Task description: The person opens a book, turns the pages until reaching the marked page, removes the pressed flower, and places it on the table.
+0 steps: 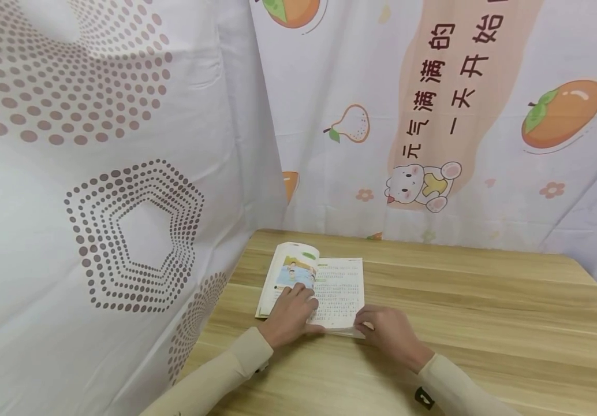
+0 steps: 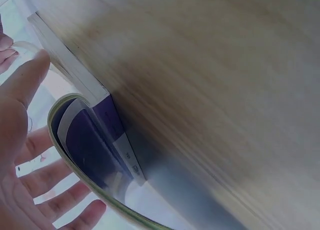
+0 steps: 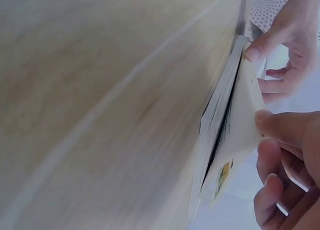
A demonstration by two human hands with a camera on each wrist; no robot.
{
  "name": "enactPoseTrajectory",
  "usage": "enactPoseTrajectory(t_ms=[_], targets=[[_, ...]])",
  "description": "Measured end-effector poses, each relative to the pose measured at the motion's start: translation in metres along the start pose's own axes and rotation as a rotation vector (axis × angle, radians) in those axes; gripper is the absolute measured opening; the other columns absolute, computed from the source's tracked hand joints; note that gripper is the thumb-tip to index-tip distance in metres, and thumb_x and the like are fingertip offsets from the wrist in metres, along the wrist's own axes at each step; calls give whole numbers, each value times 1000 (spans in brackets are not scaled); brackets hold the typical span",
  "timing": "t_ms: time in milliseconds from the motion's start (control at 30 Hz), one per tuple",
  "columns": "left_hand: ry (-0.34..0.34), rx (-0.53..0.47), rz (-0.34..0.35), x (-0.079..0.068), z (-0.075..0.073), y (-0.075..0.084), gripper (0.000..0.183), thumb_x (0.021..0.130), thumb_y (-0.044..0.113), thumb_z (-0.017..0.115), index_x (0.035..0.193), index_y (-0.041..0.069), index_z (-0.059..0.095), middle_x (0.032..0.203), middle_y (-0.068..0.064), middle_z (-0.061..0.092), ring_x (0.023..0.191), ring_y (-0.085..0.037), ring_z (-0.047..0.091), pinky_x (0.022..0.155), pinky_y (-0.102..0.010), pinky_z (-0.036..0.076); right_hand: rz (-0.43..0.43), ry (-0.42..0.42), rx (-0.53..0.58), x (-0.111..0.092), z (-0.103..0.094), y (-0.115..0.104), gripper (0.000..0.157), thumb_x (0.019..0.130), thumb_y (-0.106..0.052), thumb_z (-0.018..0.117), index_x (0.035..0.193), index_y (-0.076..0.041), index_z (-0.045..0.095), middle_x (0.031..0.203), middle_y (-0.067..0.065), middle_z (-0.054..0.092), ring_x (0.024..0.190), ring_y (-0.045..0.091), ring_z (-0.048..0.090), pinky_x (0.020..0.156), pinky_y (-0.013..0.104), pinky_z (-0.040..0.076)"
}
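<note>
Right grip nearly closed: thumb and forefinger pinch the right-hand page at its near outer corner, with the other fingers folded in loosely. From the right wrist the page bows up off the stack of pages beneath, leaving a dark gap along the edge; whether one sheet or several is caught, I cannot tell.

Left grip is loose and spread, clasping nothing. It rests over the lower part of the left-hand page and the fold, its thumb stretched along the near edge. Above the fingers shows a coloured picture, on paper that curls up at the fold.

The open book lies on the left part of the table, near its left side.

Leafing through seems to be the step in hand. To do it well, I would check by feel that only one sheet is between the fingertips, hold the pinch light so the corner does not crease, and lift in a wide arc rather than tug sideways. Gentle pressure from the left near the fold should stop the book sliding; pressing too hard there could trap the sheet.
</note>
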State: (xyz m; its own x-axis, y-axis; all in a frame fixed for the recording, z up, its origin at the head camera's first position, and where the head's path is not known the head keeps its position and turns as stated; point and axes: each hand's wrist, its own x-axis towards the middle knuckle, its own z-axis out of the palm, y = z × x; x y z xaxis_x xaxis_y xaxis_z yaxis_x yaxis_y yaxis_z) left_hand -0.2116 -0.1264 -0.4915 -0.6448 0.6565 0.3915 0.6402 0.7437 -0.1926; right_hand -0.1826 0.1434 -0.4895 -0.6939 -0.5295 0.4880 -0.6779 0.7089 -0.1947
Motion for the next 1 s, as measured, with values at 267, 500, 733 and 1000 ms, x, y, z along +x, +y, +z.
enactPoseTrajectory(t_ms=[267,500,733,1000], targets=[[6,-9,4,1,-1,0,39,89,58,73,80,20,69,101,2,71,98,-21,58,78,-38,50,56,115,108,2,-2,1,19,79,-8,89,93,-16,78,103,-4,74,66,-4,58,58,18,50],[54,11,20,1,1,1,23,90,38,74,76,20,70,90,3,71,89,-19,59,71,-35,49,75,181,90,1,-2,1,58,74,-4,91,128,-8,69,125,8,68,59,-7,49,51,16,43],[48,117,-37,1,1,1,27,94,20,65,114,3,72,93,-5,73,87,-22,64,68,-33,53,160,38,49,0,-3,-2,67,78,-13,90,139,-7,63,129,11,66,63,0,54,55,22,48],[223,-4,-117,-1,-1,-1,54,100,2,26,151,-14,32,105,-20,66,68,-18,62,47,-21,45,210,-156,33,-5,1,-3,63,78,-23,90,134,-7,66,127,12,67,107,31,69,87,48,58]])
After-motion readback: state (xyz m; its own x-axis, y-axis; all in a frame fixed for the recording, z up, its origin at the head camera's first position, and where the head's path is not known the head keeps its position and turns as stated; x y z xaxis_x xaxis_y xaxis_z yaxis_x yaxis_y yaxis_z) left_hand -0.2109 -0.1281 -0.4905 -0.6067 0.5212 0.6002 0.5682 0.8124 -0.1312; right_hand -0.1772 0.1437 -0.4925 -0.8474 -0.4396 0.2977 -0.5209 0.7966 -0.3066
